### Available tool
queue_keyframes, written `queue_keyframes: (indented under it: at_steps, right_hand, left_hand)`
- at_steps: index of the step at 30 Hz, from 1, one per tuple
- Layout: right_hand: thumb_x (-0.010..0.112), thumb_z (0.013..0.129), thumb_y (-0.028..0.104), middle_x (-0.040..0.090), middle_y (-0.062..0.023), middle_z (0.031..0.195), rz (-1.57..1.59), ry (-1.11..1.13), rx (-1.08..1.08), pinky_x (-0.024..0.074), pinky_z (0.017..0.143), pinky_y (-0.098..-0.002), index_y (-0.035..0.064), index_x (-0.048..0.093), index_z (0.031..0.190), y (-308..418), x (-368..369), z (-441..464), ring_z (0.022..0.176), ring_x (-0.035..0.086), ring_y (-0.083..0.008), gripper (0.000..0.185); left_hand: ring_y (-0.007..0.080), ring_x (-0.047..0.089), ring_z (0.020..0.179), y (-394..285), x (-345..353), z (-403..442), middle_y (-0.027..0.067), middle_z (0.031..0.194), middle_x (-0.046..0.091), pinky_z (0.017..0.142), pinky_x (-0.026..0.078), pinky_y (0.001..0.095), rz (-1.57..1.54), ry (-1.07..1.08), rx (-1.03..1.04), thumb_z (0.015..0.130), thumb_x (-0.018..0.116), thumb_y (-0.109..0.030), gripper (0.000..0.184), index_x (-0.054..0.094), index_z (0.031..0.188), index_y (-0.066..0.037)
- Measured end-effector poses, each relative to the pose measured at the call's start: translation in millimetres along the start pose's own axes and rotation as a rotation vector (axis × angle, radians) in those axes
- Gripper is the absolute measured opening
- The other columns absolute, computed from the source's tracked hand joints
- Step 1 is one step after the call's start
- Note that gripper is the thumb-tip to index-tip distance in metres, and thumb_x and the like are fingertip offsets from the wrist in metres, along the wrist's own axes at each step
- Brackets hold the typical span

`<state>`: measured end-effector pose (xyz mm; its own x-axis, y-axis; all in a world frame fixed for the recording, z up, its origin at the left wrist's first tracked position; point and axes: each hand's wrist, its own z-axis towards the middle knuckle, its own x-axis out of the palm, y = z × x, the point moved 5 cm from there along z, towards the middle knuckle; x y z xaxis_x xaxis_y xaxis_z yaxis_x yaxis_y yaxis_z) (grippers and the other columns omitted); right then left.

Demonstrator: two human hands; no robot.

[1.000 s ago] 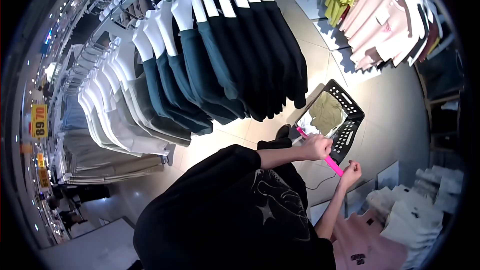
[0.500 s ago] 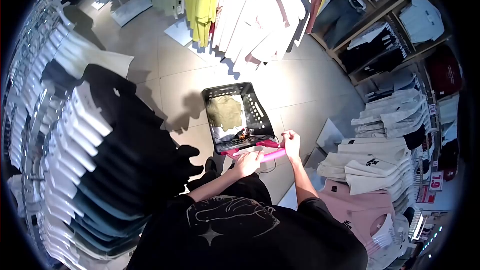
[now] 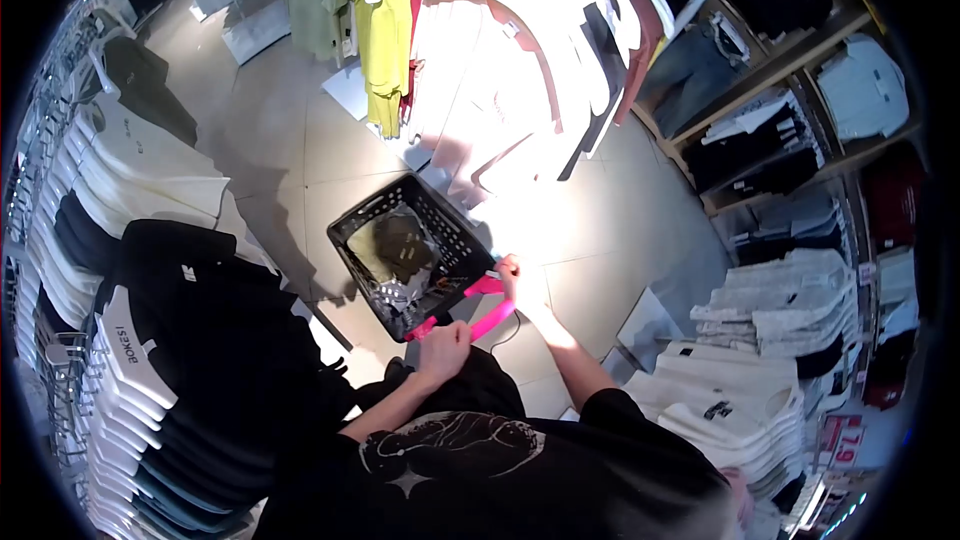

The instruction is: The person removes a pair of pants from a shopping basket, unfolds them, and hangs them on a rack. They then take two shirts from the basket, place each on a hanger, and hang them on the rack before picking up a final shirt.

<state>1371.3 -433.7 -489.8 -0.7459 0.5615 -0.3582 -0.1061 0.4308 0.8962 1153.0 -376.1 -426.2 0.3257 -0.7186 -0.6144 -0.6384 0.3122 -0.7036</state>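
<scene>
A black perforated shopping basket [image 3: 450,230] hangs in front of me, turned at an angle, with its open top facing up. Inside lie a dark olive folded garment [image 3: 402,246], a paler piece of cloth and what looks like clear plastic. The pink handle [image 3: 492,322] runs along the near side of the basket. My left hand [image 3: 443,352] is closed around the handle's left end. Farther right, my right hand [image 3: 512,278] has its fingers curled on the other end, near the basket's right corner. A thin dark cord dangles beneath the handle.
Racks of black shirts [image 3: 190,290] on white hangers stand close on my left. White and pink tops [image 3: 500,60] hang ahead beside yellow garments [image 3: 383,40]. On the right are white shirts [image 3: 710,395] and wooden shelves [image 3: 770,75]. Tiled floor [image 3: 590,300] lies between.
The basket has swung left and turned, its near side now slanting up to the right. Both hands moved left with the handle, the right hand ending higher. The view has shifted.
</scene>
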Motion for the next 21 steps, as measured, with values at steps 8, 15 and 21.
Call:
queue_keyframes:
  at_steps: [8,15,21]
  right_hand:
    - [0.058,0.092,0.01,0.064,-0.0079,0.068,0.135,0.134,-0.017,0.052,0.058,-0.0302,-0.0047,0.069,0.089,56,59,110,0.062,0.065,-0.0148,0.019]
    - [0.062,0.089,0.017,0.07,-0.0232,0.079,-0.003,0.15,-0.123,0.0546,0.073,-0.0474,-0.0006,0.072,0.09,103,123,183,0.078,0.07,-0.0407,0.02]
    - [0.061,0.089,0.015,0.07,-0.0234,0.079,0.006,0.156,-0.153,0.0544,0.073,-0.0469,-0.0019,0.071,0.089,159,191,246,0.078,0.071,-0.0416,0.02]
  left_hand:
    - [0.0356,0.06,0.061,32,-40,64,0.0129,0.073,0.058,0.053,0.05,0.0475,0.426,-0.401,0.324,0.094,0.059,-0.011,0.01,0.062,0.086,-0.005]
    - [0.0349,0.064,0.067,54,-125,116,0.0124,0.077,0.069,0.067,0.052,0.0436,0.02,-0.515,0.043,0.094,0.057,-0.012,0.018,0.068,0.08,-0.007]
    - [0.0373,0.065,0.064,88,-216,171,0.0155,0.067,0.065,0.066,0.051,0.0447,-0.014,-0.696,-0.1,0.091,0.058,-0.013,0.018,0.067,0.077,-0.006]
